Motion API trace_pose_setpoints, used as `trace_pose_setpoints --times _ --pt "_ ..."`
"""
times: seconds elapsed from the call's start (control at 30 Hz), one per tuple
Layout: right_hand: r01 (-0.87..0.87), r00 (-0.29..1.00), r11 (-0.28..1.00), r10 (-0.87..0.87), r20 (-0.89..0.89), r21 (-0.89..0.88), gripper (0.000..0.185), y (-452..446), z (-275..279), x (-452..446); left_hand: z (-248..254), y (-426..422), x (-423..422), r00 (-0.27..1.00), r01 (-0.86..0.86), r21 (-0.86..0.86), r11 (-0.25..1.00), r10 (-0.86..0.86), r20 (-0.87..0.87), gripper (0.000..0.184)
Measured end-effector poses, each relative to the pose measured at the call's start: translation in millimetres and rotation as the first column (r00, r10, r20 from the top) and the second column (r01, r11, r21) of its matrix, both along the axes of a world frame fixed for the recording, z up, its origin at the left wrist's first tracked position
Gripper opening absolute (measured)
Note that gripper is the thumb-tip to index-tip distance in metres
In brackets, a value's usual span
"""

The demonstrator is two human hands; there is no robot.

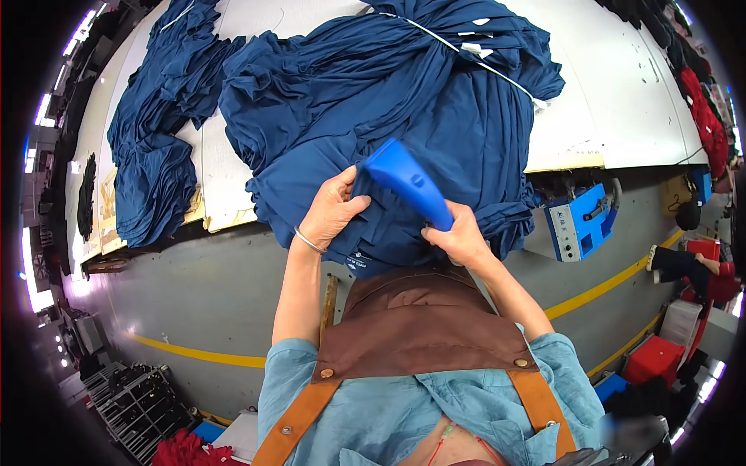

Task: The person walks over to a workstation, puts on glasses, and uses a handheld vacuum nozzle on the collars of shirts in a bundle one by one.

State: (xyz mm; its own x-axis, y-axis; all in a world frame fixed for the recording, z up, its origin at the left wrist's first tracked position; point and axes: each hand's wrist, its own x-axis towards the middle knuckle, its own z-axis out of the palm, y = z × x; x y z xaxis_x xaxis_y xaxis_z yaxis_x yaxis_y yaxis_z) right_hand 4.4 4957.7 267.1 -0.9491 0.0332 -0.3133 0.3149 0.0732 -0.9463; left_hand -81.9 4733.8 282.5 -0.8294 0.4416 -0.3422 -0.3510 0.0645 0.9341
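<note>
My right hand (pixel 460 237) is wrapped round the lower end of a blue handheld trimmer (pixel 412 182), shaped like an electric clipper with a small button on its body. Its wide head tilts up and left, close to my left hand (pixel 336 203). The thumb and fingers of my left hand pinch a fold of a navy garment (pixel 311 167) just below that head. This garment drapes over the table's near edge, and a printed white label (pixel 357 261) shows on its hanging part. The trimmer's head hides part of the cloth.
More navy garments (pixel 342 78), tied with a white strip (pixel 423 29), pile on the white table (pixel 614 85). Another navy bundle (pixel 155 163) lies at left. A blue-and-white machine box (pixel 579 221) stands below the right edge. A person (pixel 699 272) is at far right.
</note>
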Motion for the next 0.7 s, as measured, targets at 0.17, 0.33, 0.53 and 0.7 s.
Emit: trace_pose_setpoints --times 0.17,0.33,0.53,0.7 --pt "-0.119 0.992 0.987 0.115 0.046 0.107 0.008 6 -7 -2 -11 -4 1 0.999 0.002 0.005 1.0 -0.002 -0.053 0.043" --pt "-0.047 0.999 0.998 0.047 0.026 -0.029 0.009 -1 -7 -2 -4 0 3 1.0 -0.022 0.059 0.998 0.023 -0.008 0.039" --pt "-0.062 0.994 0.995 0.068 0.088 -0.077 0.011 7 -12 1 2 -59 -20 0.925 -0.335 -0.342 0.878 0.238 -0.296 0.035" --pt "0.218 0.974 0.958 -0.203 0.096 -0.185 0.011 30 -21 3 36 -137 -33 0.335 -0.897 -0.235 0.374 0.229 -0.914 0.028"
